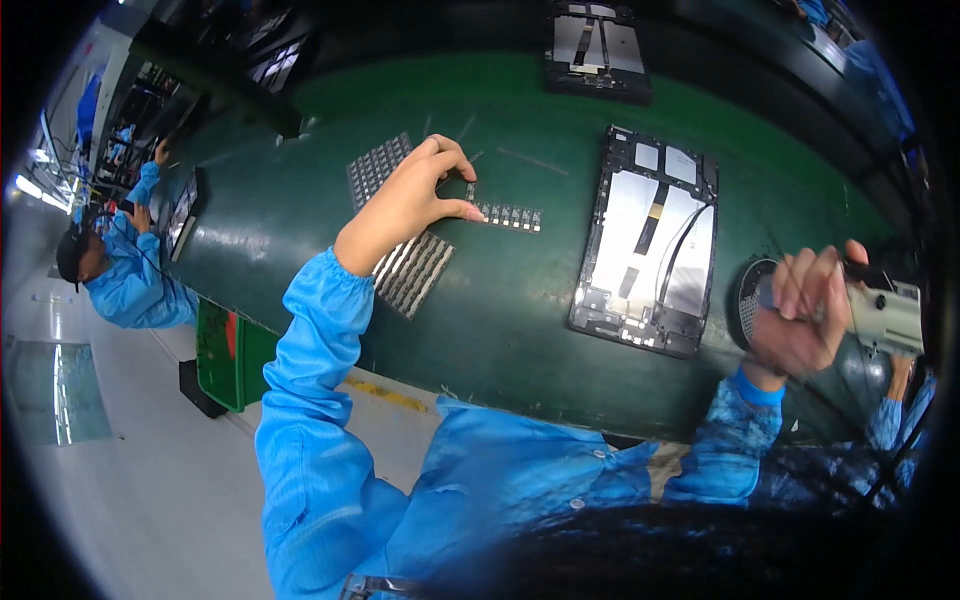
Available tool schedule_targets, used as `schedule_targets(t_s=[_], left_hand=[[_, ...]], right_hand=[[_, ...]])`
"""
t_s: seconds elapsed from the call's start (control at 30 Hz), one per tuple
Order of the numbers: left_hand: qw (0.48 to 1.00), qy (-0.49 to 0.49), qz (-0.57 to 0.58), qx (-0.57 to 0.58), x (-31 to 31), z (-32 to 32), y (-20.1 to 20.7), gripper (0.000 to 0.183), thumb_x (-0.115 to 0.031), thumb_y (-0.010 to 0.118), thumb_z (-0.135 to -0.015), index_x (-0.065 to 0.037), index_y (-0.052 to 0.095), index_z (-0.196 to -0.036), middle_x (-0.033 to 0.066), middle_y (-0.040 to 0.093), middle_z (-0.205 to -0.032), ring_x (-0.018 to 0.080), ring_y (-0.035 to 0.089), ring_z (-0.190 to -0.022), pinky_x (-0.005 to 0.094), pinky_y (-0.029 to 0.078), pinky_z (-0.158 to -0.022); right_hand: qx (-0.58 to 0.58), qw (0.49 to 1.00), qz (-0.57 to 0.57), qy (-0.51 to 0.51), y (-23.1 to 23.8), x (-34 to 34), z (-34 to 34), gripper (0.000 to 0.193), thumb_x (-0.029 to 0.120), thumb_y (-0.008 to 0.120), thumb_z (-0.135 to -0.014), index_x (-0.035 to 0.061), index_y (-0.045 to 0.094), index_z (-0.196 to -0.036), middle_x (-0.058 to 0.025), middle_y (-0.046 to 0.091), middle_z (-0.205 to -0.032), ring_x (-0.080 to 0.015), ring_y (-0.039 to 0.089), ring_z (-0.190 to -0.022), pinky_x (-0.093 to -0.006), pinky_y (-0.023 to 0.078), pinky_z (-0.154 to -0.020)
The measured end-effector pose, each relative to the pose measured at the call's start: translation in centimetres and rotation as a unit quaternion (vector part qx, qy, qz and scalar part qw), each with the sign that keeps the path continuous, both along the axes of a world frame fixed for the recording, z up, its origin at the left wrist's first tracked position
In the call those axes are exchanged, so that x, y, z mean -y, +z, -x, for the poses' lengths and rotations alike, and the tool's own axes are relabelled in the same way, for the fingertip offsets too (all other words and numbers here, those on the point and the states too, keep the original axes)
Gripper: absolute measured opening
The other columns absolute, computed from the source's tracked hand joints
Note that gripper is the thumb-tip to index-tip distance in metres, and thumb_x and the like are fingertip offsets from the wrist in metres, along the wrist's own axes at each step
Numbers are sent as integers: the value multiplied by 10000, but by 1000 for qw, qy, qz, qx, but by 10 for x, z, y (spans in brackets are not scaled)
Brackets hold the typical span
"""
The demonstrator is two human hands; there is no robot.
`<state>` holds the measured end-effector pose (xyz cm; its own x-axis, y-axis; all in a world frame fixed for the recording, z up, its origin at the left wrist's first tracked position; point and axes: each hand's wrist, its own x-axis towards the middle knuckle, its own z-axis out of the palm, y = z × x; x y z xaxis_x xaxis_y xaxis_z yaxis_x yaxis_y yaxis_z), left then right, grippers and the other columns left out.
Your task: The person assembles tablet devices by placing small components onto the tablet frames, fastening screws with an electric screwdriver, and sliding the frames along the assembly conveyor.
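Note:
My left hand (415, 195) reaches over the green table, thumb and forefinger closed at the left end of a short strip of small dark-and-white parts (512, 217). Beside and beneath that hand lie a sheet of small dark squares (380, 165) and a sheet with pale stripes (415, 275). My right hand (805, 310) is raised at the right, blurred, its fingers curled in; anything inside them is hidden. Behind it is a cream-coloured device (885, 315); whether the hand touches it is unclear. Between my hands lies an opened tablet-like panel (650, 240) with silver plates and dark ribbon cables.
Another opened panel (597, 50) lies at the far edge. A round black mesh piece (752, 295) sits near my right hand. At the left, a co-worker in blue (135, 265) works by another panel (185, 215). A green bin (232, 355) stands below the table.

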<state>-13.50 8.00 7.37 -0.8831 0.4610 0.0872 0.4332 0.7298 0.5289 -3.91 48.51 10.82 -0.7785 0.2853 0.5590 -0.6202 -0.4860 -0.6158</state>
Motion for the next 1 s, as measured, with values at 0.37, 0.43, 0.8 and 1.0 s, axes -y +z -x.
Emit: schedule_targets(t_s=[0.37,0.43,0.8,1.0], left_hand=[[979,43,-126,154,-23,6,-8,146,-39,815,-872,30,754,-986,87,768,-874,119,729,-831,245,563,-772],[995,43,-76,39,-33,1,-3,112,-21,821,-836,18,767,-925,91,770,-853,153,728,-791,272,567,-747],[905,-67,-318,274,-111,-37,-3,168,30,762,-893,22,796,-1058,100,736,-980,144,698,-873,254,578,-809],[931,-77,-278,222,-114,-42,-13,159,9,787,-880,5,805,-1037,82,741,-904,120,684,-829,240,556,-745]], right_hand=[[108,993,-18,-38,-20,65,13,350,39,615,-940,-67,545,-1267,-29,436,-609,-107,385,-451,-280,337,-424],[119,992,-12,-36,-17,70,14,334,20,608,-941,-76,549,-1255,-24,429,-587,-110,392,-439,-281,341,-421],[119,992,-34,-36,-22,80,14,334,39,622,-945,-82,545,-1247,-30,450,-592,-113,399,-436,-286,349,-430],[129,990,-42,-42,-22,83,16,343,43,609,-946,-83,535,-1256,-34,435,-582,-117,387,-431,-288,343,-425]])
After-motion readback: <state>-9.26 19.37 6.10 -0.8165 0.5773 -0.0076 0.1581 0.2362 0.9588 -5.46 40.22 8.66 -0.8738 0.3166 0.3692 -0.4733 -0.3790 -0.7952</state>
